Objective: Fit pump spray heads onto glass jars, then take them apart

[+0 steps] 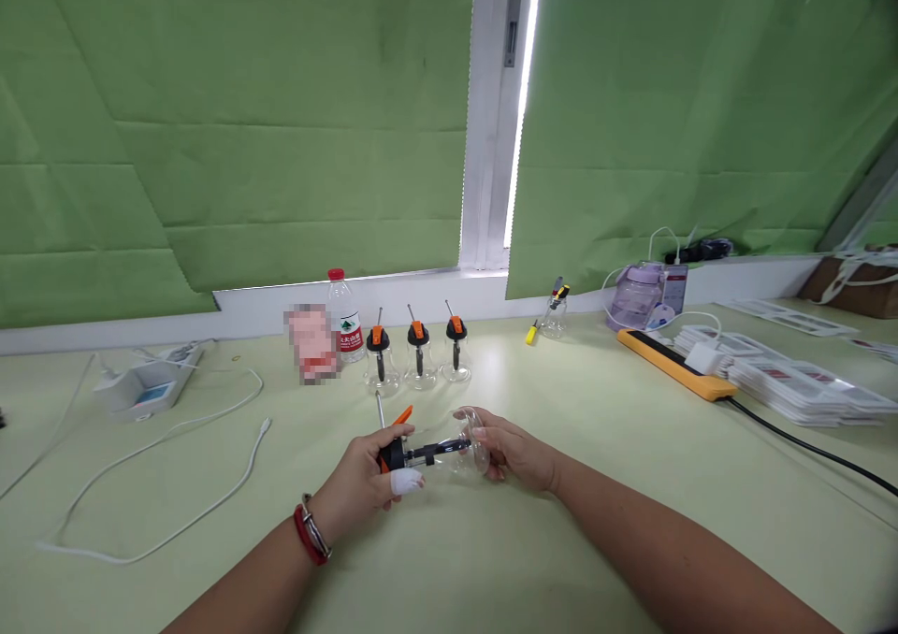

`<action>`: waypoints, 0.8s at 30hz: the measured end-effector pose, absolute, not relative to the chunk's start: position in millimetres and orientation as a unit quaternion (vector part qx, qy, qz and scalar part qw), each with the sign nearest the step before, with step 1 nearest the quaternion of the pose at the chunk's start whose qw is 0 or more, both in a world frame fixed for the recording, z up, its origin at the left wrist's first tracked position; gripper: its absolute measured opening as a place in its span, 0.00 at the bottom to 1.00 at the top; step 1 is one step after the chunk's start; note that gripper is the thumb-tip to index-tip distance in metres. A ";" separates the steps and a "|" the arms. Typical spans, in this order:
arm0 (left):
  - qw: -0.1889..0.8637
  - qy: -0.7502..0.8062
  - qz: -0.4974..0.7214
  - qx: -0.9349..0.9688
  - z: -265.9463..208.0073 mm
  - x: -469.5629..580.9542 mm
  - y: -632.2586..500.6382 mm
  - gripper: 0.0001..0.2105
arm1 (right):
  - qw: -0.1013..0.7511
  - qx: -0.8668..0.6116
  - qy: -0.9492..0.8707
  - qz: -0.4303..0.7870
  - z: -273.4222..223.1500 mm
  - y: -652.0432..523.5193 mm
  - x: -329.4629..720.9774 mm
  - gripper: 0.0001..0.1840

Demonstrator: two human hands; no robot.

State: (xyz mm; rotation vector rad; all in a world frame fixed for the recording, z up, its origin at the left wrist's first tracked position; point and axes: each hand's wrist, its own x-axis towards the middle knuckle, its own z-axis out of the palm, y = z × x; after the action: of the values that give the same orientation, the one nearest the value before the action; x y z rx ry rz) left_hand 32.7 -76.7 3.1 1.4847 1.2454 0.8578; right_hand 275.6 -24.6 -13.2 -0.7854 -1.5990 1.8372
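Note:
Between my two hands a clear bottle (449,464) lies on its side, with a black-and-orange top, an orange lever, a thin metal spout and a dark part inside. My left hand (361,480) is closed round the top at the left end; its thumb has a white wrapping. At the right end, the fingers of my right hand (515,452) are closed round the rounded base. Beyond them three similar bottles stand upright in a row: a left one (380,372), a middle one (419,369) and a right one (456,363).
A red-capped water bottle (343,321) stands behind, beside a blurred pink item (312,342). White cables (189,419) and a power strip (151,386) lie left. Rightward are a jar with tools (554,321), a yellow-black knife (531,333), an orange power strip (673,365), stacked cards (792,386) and a purple jug (637,297).

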 end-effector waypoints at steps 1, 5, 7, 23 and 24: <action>0.487 0.512 0.354 0.613 2.4 32.6 -76.7 0.36 | 0.287 -0.293 -0.595 0.691 -12.9 -24.7 275.4 0.27; 0.482 0.512 0.354 0.617 0.2 32.7 -76.8 0.36 | 0.284 -0.295 -0.583 0.702 -12.0 -24.8 275.2 0.27; 0.484 0.512 0.352 0.616 0.0 33.1 -76.6 0.37 | 0.281 -0.295 -0.582 0.704 -12.7 -24.5 275.2 0.27; 0.402 0.480 0.373 0.684 5.7 29.4 -79.5 0.33 | 0.269 -0.315 -0.706 0.575 -9.0 -21.3 281.6 0.35; 0.387 0.480 0.380 0.690 6.0 30.0 -80.7 0.35 | 0.268 -0.319 -0.729 0.542 -9.2 -21.1 281.8 0.37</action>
State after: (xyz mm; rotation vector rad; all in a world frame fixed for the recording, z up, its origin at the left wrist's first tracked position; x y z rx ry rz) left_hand 30.0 -80.7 6.0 1.7550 1.2204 0.9670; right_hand 281.8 -21.1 -9.2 -0.8597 -1.9674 1.4628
